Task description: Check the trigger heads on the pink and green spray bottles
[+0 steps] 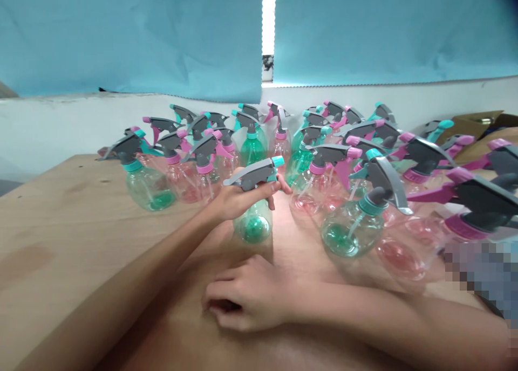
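My left hand [238, 199] is wrapped around the neck of a clear spray bottle [254, 229] with a green bottom, a grey spray head and a turquoise nozzle. The bottle stands upright at the middle of the wooden table, its nozzle turned to the right and away. Nearer to me, my right hand [251, 293] rests on the tabletop, fingers loosely curled and closed, with nothing seen in them. Close by on the right is another green spray bottle [340, 233], and a pink-collared spray bottle [307, 190] stands just behind.
Many more spray bottles, pink and green, crowd the back and right of the wooden table [73, 225]. One green bottle [148, 187] stands at the left of the group. Behind are a white wall and blue sheets [162, 36]. An open cardboard box [471, 128] is at the far right.
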`<action>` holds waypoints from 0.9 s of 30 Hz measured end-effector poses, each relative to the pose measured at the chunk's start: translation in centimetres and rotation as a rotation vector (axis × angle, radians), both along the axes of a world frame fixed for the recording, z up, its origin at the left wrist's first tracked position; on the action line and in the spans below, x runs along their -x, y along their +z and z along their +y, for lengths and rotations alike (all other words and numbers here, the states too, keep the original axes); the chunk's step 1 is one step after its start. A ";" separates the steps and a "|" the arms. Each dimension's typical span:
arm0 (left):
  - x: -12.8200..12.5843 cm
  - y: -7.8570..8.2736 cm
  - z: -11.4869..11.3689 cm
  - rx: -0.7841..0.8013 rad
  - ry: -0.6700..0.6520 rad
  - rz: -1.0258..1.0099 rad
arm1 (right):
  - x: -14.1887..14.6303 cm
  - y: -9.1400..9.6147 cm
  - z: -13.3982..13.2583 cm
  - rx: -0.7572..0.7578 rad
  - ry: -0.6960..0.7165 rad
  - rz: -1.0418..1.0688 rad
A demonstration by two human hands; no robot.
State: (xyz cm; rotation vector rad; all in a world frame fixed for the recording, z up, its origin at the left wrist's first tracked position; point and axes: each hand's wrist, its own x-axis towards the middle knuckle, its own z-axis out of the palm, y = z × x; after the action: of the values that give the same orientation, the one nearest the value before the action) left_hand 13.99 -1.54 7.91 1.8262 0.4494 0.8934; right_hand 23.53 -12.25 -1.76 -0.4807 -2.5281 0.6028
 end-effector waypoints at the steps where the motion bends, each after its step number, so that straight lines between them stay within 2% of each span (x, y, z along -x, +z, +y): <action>1: 0.0 0.0 0.0 0.002 0.001 0.001 | 0.0 -0.1 0.0 0.000 -0.001 0.008; 9: 0.2 -0.2 -0.1 0.009 -0.007 0.013 | 0.0 0.0 -0.1 -0.007 -0.001 0.011; 14: 0.3 -0.1 -0.2 -0.004 0.035 0.040 | 0.0 0.2 0.0 0.000 0.008 -0.002; 27: 0.3 -0.2 0.2 -0.039 0.009 0.027 | 0.0 0.2 -0.1 -0.005 0.003 -0.017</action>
State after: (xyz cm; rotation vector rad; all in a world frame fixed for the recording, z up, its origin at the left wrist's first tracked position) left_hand 13.67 -1.35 7.67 1.8750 0.4604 0.8897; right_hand 23.53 -12.31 -1.54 -0.4820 -2.5461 0.5960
